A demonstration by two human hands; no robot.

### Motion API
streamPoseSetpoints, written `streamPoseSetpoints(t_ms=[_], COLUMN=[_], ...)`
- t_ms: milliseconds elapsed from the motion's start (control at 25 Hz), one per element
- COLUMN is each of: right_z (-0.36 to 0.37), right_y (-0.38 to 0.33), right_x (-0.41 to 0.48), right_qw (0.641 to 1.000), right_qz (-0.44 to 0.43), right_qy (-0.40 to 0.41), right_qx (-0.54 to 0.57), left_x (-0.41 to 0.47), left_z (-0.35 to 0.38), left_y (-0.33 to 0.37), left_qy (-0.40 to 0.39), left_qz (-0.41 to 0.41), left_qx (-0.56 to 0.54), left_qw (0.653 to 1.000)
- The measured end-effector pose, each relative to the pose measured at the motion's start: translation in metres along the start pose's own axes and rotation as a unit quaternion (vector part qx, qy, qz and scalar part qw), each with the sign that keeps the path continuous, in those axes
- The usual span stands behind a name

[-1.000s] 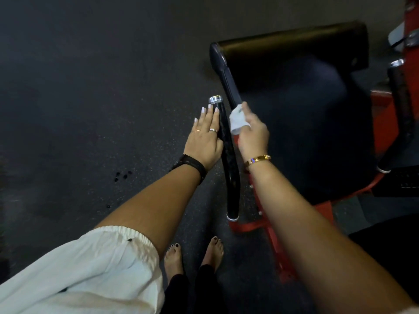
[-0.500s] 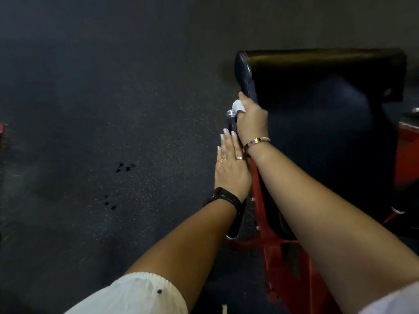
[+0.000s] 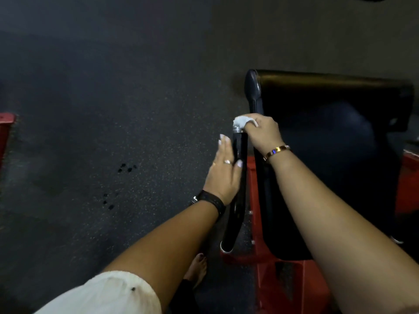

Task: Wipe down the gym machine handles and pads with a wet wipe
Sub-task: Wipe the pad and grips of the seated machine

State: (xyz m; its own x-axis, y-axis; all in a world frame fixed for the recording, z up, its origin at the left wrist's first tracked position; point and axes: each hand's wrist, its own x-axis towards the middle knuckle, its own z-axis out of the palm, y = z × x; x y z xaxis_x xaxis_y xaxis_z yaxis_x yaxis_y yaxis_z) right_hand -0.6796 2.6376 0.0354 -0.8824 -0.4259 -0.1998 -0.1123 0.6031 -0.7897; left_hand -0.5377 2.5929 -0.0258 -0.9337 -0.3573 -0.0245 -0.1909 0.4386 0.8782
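A black machine handle (image 3: 235, 214) with a silver end cap rises at the centre of the head view. My right hand (image 3: 263, 134) grips a crumpled white wet wipe (image 3: 241, 121) and presses it over the handle's top end. My left hand (image 3: 224, 168) lies flat against the handle's left side, fingers straight and thumb across the grip. A large black pad (image 3: 328, 87) sits behind and to the right of the handle.
The machine's red frame (image 3: 292, 286) runs under the pad and handle. Dark speckled rubber floor (image 3: 102, 132) fills the left half. A red object (image 3: 5, 130) shows at the left edge. A bare foot (image 3: 197, 270) stands beside the frame's base.
My right hand has shifted the wipe from beside the pad's edge onto the handle's top cap. My left hand has slid to the handle's left side, staying flat.
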Motion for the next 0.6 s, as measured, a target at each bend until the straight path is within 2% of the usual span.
streamPoseSetpoints(t_ms=[80,160,240,360,440,520,600], right_z=[0.007,0.025,0.044,0.055,0.053,0.050,0.053], right_y=[0.016,0.041,0.064,0.086,0.084,0.063,0.041], right_x=[-0.021,-0.062,-0.109,-0.159,-0.162,-0.139,-0.119], right_qw=[0.997,0.993,0.988,0.964,0.965,0.973,0.980], right_qz=[-0.007,-0.022,-0.086,-0.195,-0.161,-0.076,-0.044], right_qy=[0.062,0.105,0.127,0.169,0.200,0.216,0.193], right_qx=[0.051,0.055,0.017,-0.067,-0.062,-0.017,-0.026], left_x=[0.027,0.054,0.074,0.087,0.095,0.103,0.108], left_z=[-0.019,-0.037,-0.048,-0.065,-0.070,-0.071,-0.070], left_y=[0.000,-0.001,-0.004,-0.012,-0.011,-0.007,-0.006], left_qy=[0.025,-0.033,-0.108,-0.165,-0.180,-0.193,-0.203], left_qz=[0.006,0.106,0.251,0.400,0.449,0.481,0.491], left_qx=[-0.020,0.079,0.230,0.398,0.450,0.468,0.491], left_qw=[0.999,0.991,0.934,0.809,0.751,0.716,0.690])
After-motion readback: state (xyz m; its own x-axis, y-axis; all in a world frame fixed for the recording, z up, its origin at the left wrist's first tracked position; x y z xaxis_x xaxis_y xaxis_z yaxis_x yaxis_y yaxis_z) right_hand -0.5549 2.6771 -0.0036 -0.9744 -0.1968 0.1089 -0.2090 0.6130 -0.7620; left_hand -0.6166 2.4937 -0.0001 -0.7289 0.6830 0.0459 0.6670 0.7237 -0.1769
